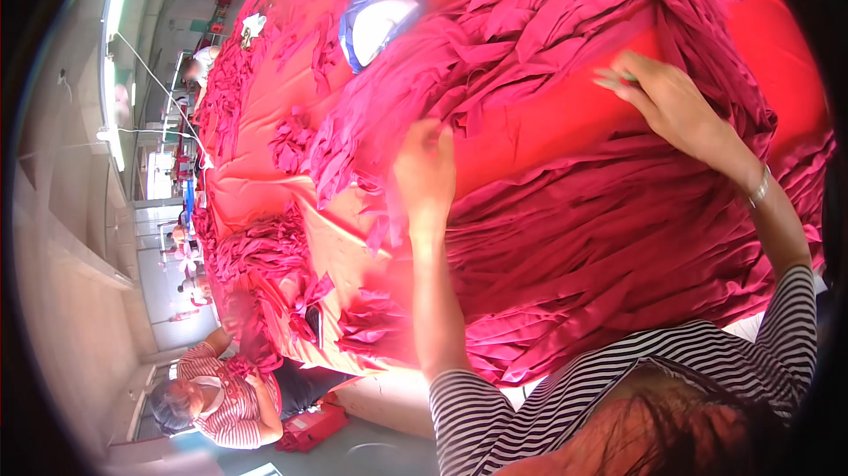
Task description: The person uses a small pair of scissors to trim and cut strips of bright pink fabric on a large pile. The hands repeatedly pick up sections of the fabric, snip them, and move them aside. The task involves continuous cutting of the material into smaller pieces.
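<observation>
A mass of crimson fabric strips [565, 255] lies in long folds on the table just in front of me. Beyond a band of smooth red cloth [521, 145], a second heap of the strips [530, 26] spreads across. My left hand [426, 177] is over the left end of the strips; its curled fingers are smeared by motion, so whether they grip any fabric is unclear. Over the red cloth on the right hovers my right hand [671, 109], with thumb and fingers slightly apart and no fabric visible in them. Its fingertips are blurred.
A blue-and-white rounded object [380, 21] rests on the far cloth. More crimson bundles [265, 251] lie at the left. Beside the table's left end, a person in a striped top [225, 396] handles crimson fabric. Other people appear farther back, under a tube light [115, 61].
</observation>
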The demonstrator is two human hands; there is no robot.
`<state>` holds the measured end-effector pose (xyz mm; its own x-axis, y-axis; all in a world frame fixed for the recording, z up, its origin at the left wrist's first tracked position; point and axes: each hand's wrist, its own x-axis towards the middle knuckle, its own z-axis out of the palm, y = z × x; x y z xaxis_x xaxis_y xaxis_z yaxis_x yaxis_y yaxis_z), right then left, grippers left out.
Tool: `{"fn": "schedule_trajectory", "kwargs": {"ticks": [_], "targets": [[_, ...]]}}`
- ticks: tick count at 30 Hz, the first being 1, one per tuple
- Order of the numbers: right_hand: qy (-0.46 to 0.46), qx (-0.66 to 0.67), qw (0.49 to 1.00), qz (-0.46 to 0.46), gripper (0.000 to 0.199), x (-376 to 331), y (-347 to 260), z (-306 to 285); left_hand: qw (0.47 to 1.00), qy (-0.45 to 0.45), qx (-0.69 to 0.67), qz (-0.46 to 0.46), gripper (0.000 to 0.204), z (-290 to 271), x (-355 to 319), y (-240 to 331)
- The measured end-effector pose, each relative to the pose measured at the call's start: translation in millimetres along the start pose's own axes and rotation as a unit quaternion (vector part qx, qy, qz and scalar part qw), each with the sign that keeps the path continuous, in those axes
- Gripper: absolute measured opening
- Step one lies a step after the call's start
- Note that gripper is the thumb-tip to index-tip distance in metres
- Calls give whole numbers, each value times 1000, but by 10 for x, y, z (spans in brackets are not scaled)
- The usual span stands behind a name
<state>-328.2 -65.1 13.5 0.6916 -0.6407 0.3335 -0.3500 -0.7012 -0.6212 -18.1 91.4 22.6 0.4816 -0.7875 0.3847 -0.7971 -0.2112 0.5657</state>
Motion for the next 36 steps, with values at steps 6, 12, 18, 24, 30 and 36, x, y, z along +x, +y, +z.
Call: {"fn": "schedule_trajectory", "kwargs": {"ticks": [6, 12, 18, 24, 30, 36], "targets": [[-7, -49, 999, -13, 29, 1037, 226, 574, 999, 13, -17, 31, 16, 495, 225, -50], [84, -25, 995, -48, 13, 1173, 472, 585, 987, 55, -35, 148, 15, 635, -139, 292], [8, -8, 999, 52, 7, 609, 322, -150, 960, -173, -182, 122, 16, 620, -498, 393], [3, 63, 994, 89, 4, 172, 391, -334, 983, -43, -168, 66, 15, 612, -70, 689], [56, 94, 992, 59, 5, 125, 292, -248, 952, -34, -123, 279, 36, 1011, 454, 818], [41, 87, 994, 46, 9, 72, 187, -181, 944, -134, -211, 217, 12, 1226, 616, 820]]}}
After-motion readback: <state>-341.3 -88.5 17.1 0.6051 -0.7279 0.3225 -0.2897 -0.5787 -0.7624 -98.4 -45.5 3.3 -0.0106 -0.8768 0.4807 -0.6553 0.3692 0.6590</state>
